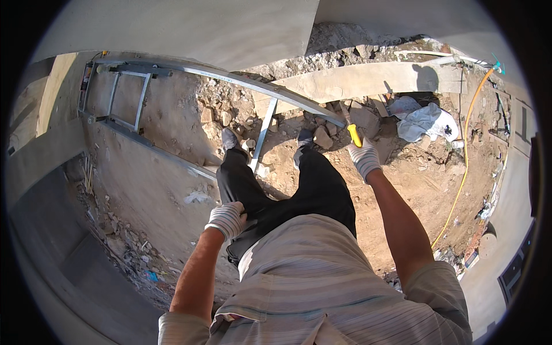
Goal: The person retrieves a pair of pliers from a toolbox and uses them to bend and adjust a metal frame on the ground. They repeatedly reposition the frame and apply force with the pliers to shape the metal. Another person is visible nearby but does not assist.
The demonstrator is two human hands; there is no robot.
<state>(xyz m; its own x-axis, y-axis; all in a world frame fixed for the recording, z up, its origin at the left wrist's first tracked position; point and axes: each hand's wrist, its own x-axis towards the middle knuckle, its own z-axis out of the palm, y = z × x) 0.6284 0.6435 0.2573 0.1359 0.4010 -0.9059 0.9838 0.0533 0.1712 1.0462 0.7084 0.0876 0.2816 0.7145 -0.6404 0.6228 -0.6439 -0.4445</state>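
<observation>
My right hand (365, 159), in a striped knit glove, is closed round the yellow handle of a narrow-bladed tool (355, 134). Its blade points away from me, over the rubble near the end of a metal rail. The exact kind of blade is hard to make out. Against the thigh of my black trousers (322, 187) rests my left hand (227, 221), gloved alike, with its fingers curled in. Whether cloth or something else is inside them is hidden. A metal frame like a ladder (230, 79) extends from the far left toward my feet, with a crossbar between my legs.
Broken stones (226, 118) lie around my shoes. Beyond them a long pale board (339, 81) lies across the ground. A white cloth or sack (428, 122) sits at the right, beside a yellow hose (467, 125). Grey walls (190, 26) surround the dirt ground, with debris along the left wall.
</observation>
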